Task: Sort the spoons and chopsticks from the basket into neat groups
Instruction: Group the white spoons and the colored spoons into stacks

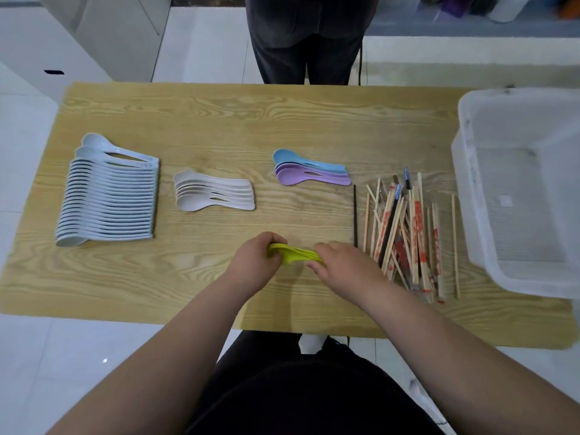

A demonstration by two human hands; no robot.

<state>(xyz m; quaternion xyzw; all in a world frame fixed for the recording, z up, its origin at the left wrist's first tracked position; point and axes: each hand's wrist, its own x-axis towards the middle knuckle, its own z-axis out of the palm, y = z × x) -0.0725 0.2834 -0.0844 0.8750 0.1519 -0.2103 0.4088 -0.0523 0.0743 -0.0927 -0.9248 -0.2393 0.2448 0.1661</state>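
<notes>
between the person's two hands the yellow spoons are lying sideways. the left hand is gripping the bowl end and the right hand is pinching the handle end, both equally near, over the table.

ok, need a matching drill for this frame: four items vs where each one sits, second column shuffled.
Items
1. yellow spoons
2. pale blue spoons
3. chopsticks
4. basket

Places
A. loose pile just left of the basket
B. long overlapping row at the left end of the table
C. right end of the table
D. gripped by the left hand and right hand, near the front edge

Pairs: 1-D, 2-B, 3-A, 4-C
</notes>
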